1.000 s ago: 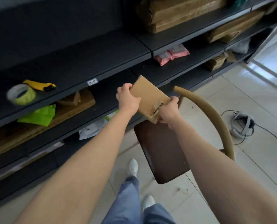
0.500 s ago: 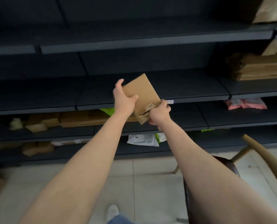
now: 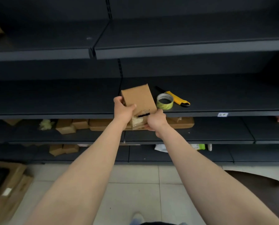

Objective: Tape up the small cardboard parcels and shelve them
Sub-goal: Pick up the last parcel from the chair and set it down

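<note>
1. Parcel [image 3: 138, 98]: I hold this small cardboard box in both hands over the front edge of the middle shelf [image 3: 216, 111], tilted, with its far end higher than its near end. I cannot tell whether it touches the shelf. The near end shows a dark gap and crumpled pale tape. No print is readable on its top face.

2. Left hand [image 3: 123, 110]: it grips the parcel's left edge, with the thumb on the top face and the fingers curled round to the underside.

3. Right hand [image 3: 156, 121]: it grips the near right corner, with the fingers curled under the near end and the thumb by the gap.

4. Tape roll [image 3: 165, 101]: yellow-green, it lies flat on the middle shelf near the front edge, just beside the parcel's right edge. No brand is legible.

5. Knife [image 3: 176, 99]: yellow with a black end, it lies on the same shelf behind and to the right of the roll. I cannot tell whether the two touch.

6. Label [image 3: 222, 114]: small and white, it sits on the shelf's front edge to the right of my hands. Its marks are too blurred to read.

7. Shelf below: small boxes [image 3: 65, 126] sit toward the left end, and flat cardboard [image 3: 181, 123] lies behind my hands.

8. Floor: a carton [image 3: 7, 184] is at the left and a dark chair seat [image 3: 257, 189] at the right
</note>
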Available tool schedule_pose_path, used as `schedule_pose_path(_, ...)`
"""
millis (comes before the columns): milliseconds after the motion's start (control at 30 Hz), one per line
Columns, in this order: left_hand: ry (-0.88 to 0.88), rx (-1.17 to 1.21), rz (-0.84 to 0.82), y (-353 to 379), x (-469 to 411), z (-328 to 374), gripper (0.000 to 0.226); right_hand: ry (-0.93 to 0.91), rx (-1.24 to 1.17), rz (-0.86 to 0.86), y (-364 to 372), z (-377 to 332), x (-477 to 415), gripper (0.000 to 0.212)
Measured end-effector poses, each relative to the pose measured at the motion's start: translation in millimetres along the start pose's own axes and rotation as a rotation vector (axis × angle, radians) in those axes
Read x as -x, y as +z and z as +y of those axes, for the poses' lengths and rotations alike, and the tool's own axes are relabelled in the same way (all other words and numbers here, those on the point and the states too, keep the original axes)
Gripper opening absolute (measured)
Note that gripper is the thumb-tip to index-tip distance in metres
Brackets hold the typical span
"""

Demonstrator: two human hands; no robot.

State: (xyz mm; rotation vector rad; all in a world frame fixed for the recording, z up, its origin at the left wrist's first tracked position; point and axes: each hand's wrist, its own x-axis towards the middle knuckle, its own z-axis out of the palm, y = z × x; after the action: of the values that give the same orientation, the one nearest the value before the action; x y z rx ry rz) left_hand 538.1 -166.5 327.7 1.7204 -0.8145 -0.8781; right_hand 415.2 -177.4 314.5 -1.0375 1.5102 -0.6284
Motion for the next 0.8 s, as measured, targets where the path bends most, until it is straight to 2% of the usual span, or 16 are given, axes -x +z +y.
schedule_pose_path(267,-0.154,0.055,-0.087,10.5,-59.1,-24.9,0.044,0.105,-0.054,-0.048,12.0,-17.1,-60.8,0.038)
schedule_pose_path(600,-0.234,0.126,-0.009,32.3,-96.8,-29.1,0.049,0.085,0.086,-0.174,1.6,-28.0,-114.6,0.035)
schedule_pose_path(633,-0.243,0.145,0.019,35.4,-99.0,-28.8,0.047,0.094,0.083,-0.163,0.7,-31.6,-119.6,0.037)
schedule_pose_path(700,-0.247,0.147,0.072,39.6,-100.8,-26.7,0.04,0.11,0.151,-0.118,1.6,-38.7,-125.6,0.056)
schedule_pose_path(800,-0.275,0.081,0.11,46.6,-106.7,-23.9,0.046,0.134,0.324,-0.104,6.7,-51.3,-133.6,0.081)
